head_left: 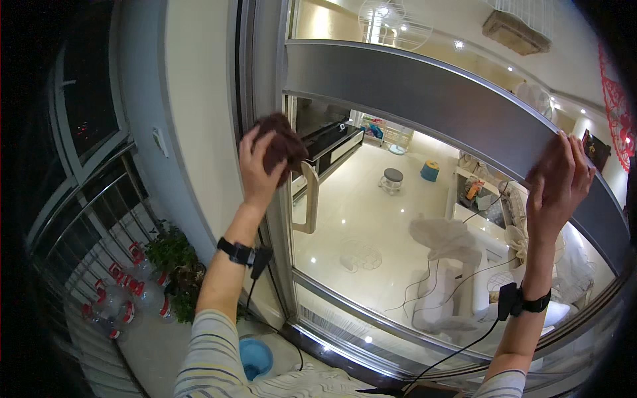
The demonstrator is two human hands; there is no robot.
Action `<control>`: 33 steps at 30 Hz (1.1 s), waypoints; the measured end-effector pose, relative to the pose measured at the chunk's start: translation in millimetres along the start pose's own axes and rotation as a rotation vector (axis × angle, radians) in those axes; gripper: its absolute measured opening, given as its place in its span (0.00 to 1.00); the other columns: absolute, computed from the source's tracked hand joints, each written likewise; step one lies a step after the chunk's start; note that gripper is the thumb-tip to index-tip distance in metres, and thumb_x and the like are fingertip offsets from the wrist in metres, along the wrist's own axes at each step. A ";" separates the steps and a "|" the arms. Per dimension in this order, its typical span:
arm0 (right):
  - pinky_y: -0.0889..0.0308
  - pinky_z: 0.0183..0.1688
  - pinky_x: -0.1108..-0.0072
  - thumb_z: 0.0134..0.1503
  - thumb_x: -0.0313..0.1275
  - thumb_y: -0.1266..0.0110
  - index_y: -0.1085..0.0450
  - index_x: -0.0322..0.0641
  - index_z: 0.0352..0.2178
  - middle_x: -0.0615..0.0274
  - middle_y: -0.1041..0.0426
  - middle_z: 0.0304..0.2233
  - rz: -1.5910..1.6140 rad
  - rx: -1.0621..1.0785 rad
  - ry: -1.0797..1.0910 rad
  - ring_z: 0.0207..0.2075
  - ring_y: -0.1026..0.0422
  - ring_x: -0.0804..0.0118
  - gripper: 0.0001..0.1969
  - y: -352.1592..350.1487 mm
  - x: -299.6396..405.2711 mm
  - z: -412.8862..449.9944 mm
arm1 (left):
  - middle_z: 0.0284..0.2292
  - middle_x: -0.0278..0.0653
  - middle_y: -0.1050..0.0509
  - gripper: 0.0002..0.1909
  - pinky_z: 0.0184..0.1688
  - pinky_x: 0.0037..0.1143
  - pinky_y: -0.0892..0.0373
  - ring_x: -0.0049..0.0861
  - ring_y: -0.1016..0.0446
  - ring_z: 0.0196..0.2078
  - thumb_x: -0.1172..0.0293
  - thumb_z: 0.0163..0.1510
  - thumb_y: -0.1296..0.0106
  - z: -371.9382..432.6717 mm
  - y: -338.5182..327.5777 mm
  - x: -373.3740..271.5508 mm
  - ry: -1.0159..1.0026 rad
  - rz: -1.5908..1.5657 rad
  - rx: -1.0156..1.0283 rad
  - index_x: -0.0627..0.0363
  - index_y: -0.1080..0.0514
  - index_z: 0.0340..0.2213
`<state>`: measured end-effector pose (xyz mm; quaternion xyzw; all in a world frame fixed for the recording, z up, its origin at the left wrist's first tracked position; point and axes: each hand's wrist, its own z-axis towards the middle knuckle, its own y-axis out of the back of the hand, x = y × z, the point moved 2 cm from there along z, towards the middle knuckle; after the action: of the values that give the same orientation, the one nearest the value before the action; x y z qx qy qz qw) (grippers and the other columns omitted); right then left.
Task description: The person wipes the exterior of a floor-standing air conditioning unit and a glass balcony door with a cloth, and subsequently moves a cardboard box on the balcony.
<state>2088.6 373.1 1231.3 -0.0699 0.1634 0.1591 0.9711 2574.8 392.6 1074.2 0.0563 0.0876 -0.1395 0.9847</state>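
Observation:
My left hand [259, 166] grips a dark brown cloth [279, 147] at the left upright of a sliding glass door's metal frame [271, 79], just above the curved door handle [312, 199]. At the right, my right hand [560, 184] is raised against the door's wide grey crossbar [408, 89]. A blurred dark brown patch, probably another cloth [542, 161], shows beside its palm and is partly hidden by the hand. Both wrists wear black straps with cables.
A blue basin [255, 358] stands on the floor below my left arm. Plastic bottles with red caps [149, 293] and a leafy potted plant [174, 253] are beside the balcony railing [94, 199]. Through the glass appear a round stool [393, 176] and a low table [480, 196].

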 end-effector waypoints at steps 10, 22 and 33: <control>0.62 0.69 0.58 0.42 0.30 0.46 0.38 0.51 0.58 0.56 0.37 0.57 0.015 0.007 -0.078 0.64 0.44 0.56 0.36 -5.0 3.0 -0.7 | 0.53 0.45 0.34 0.27 0.59 0.33 0.38 0.42 0.33 0.56 0.82 0.46 0.42 74.8 -6.3 -49.5 0.061 -0.236 -0.271 0.58 0.31 0.50; 0.62 0.69 0.55 0.44 0.29 0.40 0.41 0.53 0.60 0.58 0.39 0.58 0.003 0.124 -0.049 0.63 0.43 0.57 0.39 0.1 -7.9 -6.0 | 0.48 0.40 0.29 0.31 0.55 0.37 0.32 0.44 0.32 0.54 0.73 0.34 0.31 106.8 -84.9 -277.3 -0.558 -0.287 -0.128 0.45 0.27 0.44; 0.55 0.68 0.59 0.44 0.22 0.46 0.37 0.52 0.60 0.52 0.38 0.62 0.060 0.162 0.035 0.65 0.42 0.53 0.37 9.9 -9.9 -8.1 | 0.45 0.41 0.28 0.30 0.52 0.36 0.31 0.42 0.31 0.51 0.75 0.30 0.30 78.3 -38.9 -182.5 -0.253 -0.319 0.038 0.49 0.27 0.41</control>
<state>2074.1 378.0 1226.2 0.0110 0.1949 0.1733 0.9653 2403.3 393.2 1181.8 0.0422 -0.0314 -0.3013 0.9521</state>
